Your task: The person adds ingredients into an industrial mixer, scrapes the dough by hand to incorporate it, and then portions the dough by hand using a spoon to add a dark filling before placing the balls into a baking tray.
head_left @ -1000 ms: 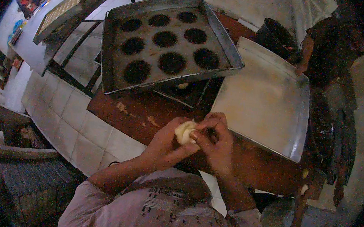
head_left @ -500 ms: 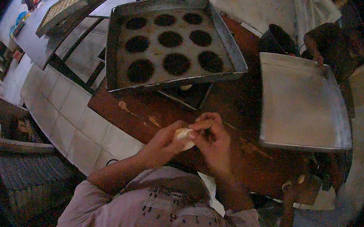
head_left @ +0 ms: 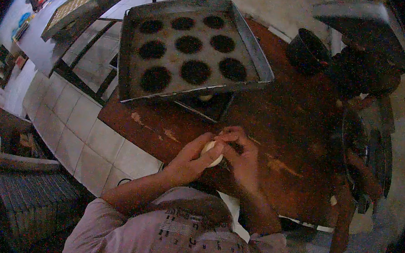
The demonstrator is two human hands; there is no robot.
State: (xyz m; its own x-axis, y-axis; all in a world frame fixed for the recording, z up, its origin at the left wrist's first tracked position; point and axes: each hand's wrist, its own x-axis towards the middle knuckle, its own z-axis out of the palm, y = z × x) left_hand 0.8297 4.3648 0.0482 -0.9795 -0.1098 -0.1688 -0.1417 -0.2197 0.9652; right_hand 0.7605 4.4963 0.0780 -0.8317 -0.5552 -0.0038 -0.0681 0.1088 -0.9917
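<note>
Close in front of my body, at the near edge of the table, both hands meet around a small pale dough ball. My left hand cups it from the left, fingers and thumb closed on it. From the right, my right hand pinches at the ball's top with bent fingers. Part of the ball is hidden behind the fingers. Beyond my hands sits a large metal tray with raised walls and several round dark spots on its base, tilted over a smaller dark tray.
The brown table carries pale scuffs. A black bucket stands at the back right. On the right another person's arms work by a dark round-edged thing; a raised tray is at the upper right. A ridged grey stack lies lower left.
The pale flat tray on the right has left the table; a tray now shows raised at the upper right. The other people there have shifted. My fingers have turned the dough ball slightly.
</note>
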